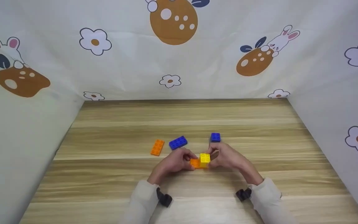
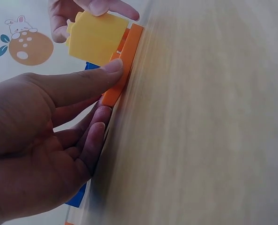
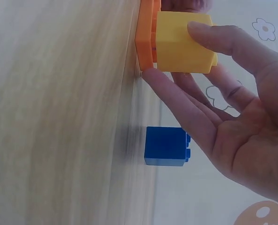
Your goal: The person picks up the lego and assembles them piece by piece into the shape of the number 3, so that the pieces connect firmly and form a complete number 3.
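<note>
Hands meet low near the desk's front edge, wrists apart, fingers pointing inward. Left hand [image 1: 174, 161] pinches the orange plate [image 1: 195, 163] lying flat on the desk [image 1: 259, 124]; right hand [image 1: 227, 157] grips the yellow brick [image 1: 204, 159] sitting on that plate. Orange brick [image 1: 157, 147], long blue brick [image 1: 178, 142] and small blue brick [image 1: 215, 137] lie just behind the hands, mid-desk.

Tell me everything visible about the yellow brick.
The yellow brick is a small, tall block of glossy plastic with studs on top. It sits upright on one end of a flat orange plate lying on the wooden table. The right hand pinches it; the left hand steadies the plate.
</note>
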The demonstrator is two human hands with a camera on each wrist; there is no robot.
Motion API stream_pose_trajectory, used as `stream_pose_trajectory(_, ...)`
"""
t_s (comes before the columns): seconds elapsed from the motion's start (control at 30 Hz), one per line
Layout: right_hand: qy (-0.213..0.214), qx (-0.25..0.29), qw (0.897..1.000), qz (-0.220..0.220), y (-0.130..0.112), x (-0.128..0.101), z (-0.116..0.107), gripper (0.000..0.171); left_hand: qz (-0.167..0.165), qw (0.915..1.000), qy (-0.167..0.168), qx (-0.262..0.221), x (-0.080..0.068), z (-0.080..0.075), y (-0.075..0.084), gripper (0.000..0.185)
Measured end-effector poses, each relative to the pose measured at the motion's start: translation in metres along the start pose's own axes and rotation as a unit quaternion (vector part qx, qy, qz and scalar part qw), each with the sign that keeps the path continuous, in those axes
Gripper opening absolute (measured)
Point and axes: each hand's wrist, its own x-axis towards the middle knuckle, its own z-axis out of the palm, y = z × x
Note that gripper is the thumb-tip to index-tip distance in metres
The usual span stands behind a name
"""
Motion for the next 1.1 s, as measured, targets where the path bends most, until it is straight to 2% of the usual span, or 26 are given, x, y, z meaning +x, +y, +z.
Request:
stream_pose_trajectory(0.23, 0.000, -0.004, 1.000, -0.017, 0.002, -0.001, 0.002, 0.031, -0.008, 0.9999, 0.003, 0.006, 0.000, 0.003, 0.002, 0.027)
stream_pose_trajectory(0.6, 0.025, -0.018, 1.000, -0.002, 0.006, 0.002, 0.004, 0.033, -0.011, 0.9999, 0.005, 0.006, -0.001, 0.002, 0.002, 0.026)
stream_pose_trajectory(0.8, 0.013, 0.010, 1.000, -0.003, 0.011, 0.004, 0.005, 0.034, -0.018, 0.9998, -0.004, 0.001, -0.002, 0.001, 0.000, 0.026)
stream_pose_trajectory(0.93, 0.003, 0.032, 0.999, 0.005, 0.014, 0.006, 0.003, 0.036, -0.009, 1.0000, -0.003, -0.003, -0.001, 0.001, 0.000, 0.027)
stream_pose_trajectory(1.1, -0.015, 0.029, 0.999, 0.013, 0.014, 0.008, 0.001, 0.038, -0.008, 0.9999, -0.001, -0.008, -0.001, 0.000, 0.000, 0.027)
